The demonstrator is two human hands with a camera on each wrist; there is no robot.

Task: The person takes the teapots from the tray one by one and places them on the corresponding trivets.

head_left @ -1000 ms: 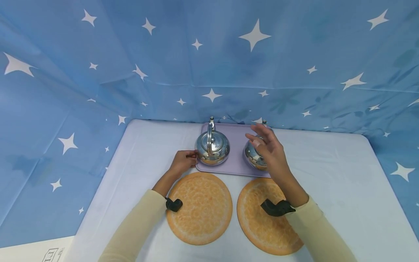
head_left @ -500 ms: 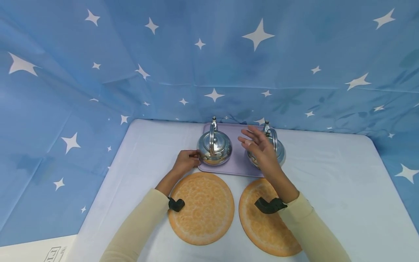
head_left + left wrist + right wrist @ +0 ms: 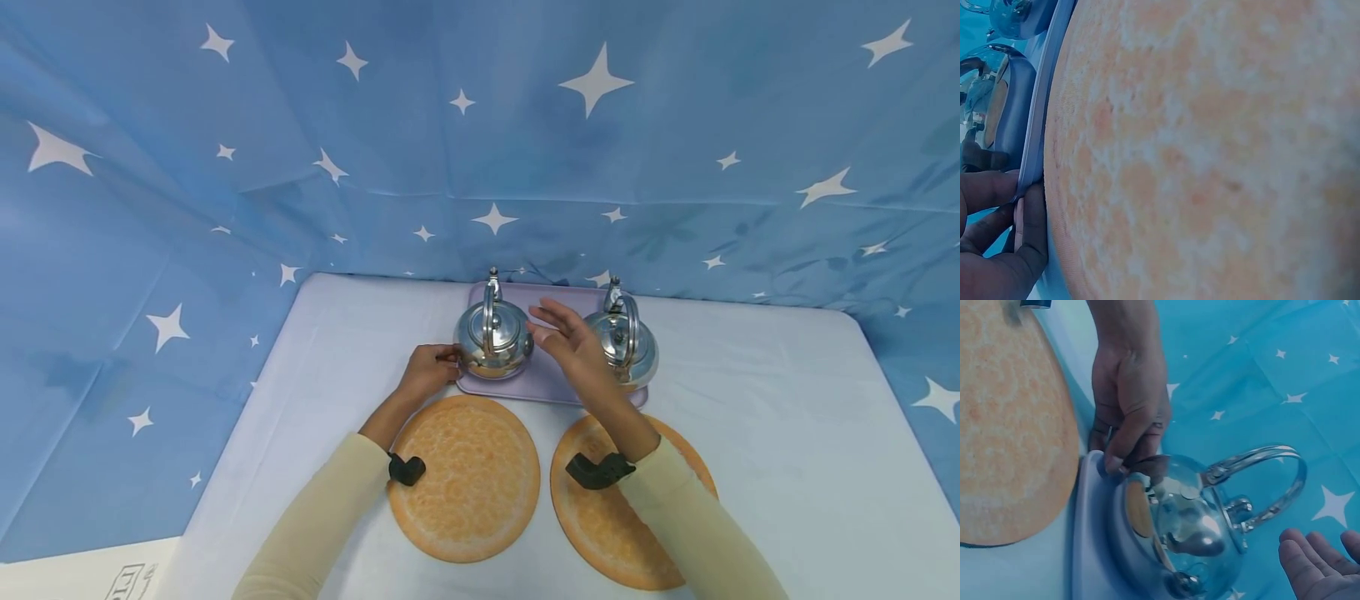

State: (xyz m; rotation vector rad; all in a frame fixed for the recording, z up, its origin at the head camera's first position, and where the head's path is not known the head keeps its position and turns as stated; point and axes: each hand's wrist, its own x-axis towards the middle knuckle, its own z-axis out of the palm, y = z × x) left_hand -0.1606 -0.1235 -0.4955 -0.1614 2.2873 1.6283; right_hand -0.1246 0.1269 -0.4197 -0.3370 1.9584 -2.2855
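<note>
Pale tabletop (image 3: 750,400) under a star-printed blue cloth backdrop (image 3: 375,125). At centre frame, right hand (image 3: 573,346) hovering with fingers straight and spread, grasping nothing, between two kettles. Just left of it, left kettle (image 3: 492,340): rounded, mirror-polished steel, arched handle upright and running front to back. Just right of it, right kettle (image 3: 624,342), same shape and shine. Both standing on a smooth lilac tray (image 3: 551,383). Left hand (image 3: 429,371) pinching the tray's left front edge, nearest the left kettle. Lower in frame, two round, orange, slice-patterned mats (image 3: 465,475), flat and matte, just in front of the tray.
</note>
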